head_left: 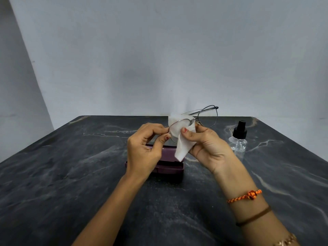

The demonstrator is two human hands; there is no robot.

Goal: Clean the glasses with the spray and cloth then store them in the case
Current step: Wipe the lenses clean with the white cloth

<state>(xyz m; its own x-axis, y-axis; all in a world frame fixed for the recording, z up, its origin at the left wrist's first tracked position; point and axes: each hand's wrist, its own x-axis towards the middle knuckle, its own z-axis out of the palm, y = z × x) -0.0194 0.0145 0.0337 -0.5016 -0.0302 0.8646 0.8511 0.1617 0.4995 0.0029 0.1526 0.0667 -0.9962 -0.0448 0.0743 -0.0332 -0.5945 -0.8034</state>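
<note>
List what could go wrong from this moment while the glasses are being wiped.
1. The left hand pinches the glasses only at one rim edge while the right hand rubs a lens through the cloth; hard rubbing might bend the thin frame.
2. They are held in the air over the hard table; a slipped grip could drop them.
3. The spray bottle stands close by the right hand and could get knocked over.
</note>
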